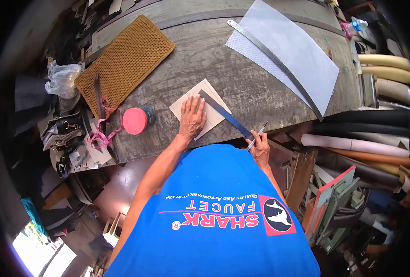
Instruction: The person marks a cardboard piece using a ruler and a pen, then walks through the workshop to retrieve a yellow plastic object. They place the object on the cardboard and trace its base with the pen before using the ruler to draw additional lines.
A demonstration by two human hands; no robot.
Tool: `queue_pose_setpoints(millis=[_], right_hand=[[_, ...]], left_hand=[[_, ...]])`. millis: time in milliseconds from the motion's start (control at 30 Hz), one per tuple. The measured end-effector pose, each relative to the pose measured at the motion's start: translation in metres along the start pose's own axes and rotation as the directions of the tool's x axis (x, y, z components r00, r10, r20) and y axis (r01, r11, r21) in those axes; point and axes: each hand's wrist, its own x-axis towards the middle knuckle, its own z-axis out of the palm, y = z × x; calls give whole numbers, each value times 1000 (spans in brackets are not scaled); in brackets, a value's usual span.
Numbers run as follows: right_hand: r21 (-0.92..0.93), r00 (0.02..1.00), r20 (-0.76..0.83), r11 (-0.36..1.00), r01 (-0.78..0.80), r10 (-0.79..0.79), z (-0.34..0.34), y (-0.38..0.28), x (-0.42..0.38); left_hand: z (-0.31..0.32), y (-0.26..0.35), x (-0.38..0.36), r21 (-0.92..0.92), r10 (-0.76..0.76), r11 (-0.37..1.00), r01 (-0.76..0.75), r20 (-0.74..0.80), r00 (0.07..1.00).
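My left hand (pixel 193 116) lies flat on a beige card sheet (pixel 213 121) marked with thin lines, its fingertips right by the far end of a dark steel ruler (pixel 228 116). The ruler runs slantwise across the card and past its right corner to my right hand (pixel 260 147) at the table's front edge. Closed fingers of that hand grip a slim silver pen (pixel 263 128), and its fingertips are also at the ruler's near end.
On the worn table (pixel 182 60) lie a brown woven mat (pixel 126 60), a red-lidded jar (pixel 135 121), pink ribbon (pixel 101 137), and a pale mesh sheet (pixel 283 51) under a long metal ruler (pixel 274 58). Material rolls (pixel 362 141) are stacked at right; bags (pixel 64 134) sit at left.
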Motion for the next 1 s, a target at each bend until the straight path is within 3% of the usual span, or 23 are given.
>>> queue_pose_setpoints(millis=[133, 300, 400, 633, 700, 1000], right_hand=[[-55, 1000, 14, 998, 7, -6, 4, 4, -9], [-167, 992, -10, 978, 126, -130, 6, 14, -15], [-139, 989, 44, 980, 145, -140, 4, 14, -15], [-151, 986, 57, 975, 162, -155, 3, 15, -12], [-195, 982, -10, 963, 185, -191, 3, 15, -9], [-201, 987, 36, 966, 162, -158, 5, 23, -7]], left_hand=[[2, 0, -1, 15, 10, 1000, -10, 6, 1000], [2, 1, -1, 29, -15, 999, 15, 15, 1000], [2, 1, -1, 28, -19, 999, 19, 8, 1000], [1, 2, -1, 33, -19, 999, 19, -9, 1000], [1, 2, 0, 44, -14, 999, 14, -8, 1000], [1, 3, 1, 49, -24, 999, 24, 8, 1000]])
